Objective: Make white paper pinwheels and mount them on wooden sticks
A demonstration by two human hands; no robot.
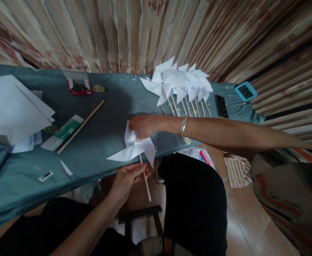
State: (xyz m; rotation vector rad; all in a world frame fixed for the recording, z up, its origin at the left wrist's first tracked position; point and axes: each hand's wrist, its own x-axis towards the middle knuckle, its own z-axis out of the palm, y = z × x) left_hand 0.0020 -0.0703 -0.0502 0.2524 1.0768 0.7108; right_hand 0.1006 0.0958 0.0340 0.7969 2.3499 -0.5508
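Note:
A white paper pinwheel (130, 151) is at the table's near edge, its pointed blades spread. My left hand (127, 176) pinches its wooden stick (146, 186) between thumb and fingers just below the blades, and the stick's lower end sticks out past the table edge. My right hand (142, 126), with a silver bracelet (182, 126) on the wrist, is closed at the upper blade near the pinwheel's middle. Its fingertips are partly hidden behind the hand and the paper. Farther back lies a row of several finished-looking pinwheels (175, 81) with wooden sticks.
On the blue-grey tablecloth (105, 131) lie a paper stack (11, 106), a red box (79, 87) of small dark pieces, a loose stick (81, 126) and a green-and-clear packet (65, 132). A phone (221, 106) and a blue-framed device (246, 91) are at the right. Curtains (113, 35) hang behind.

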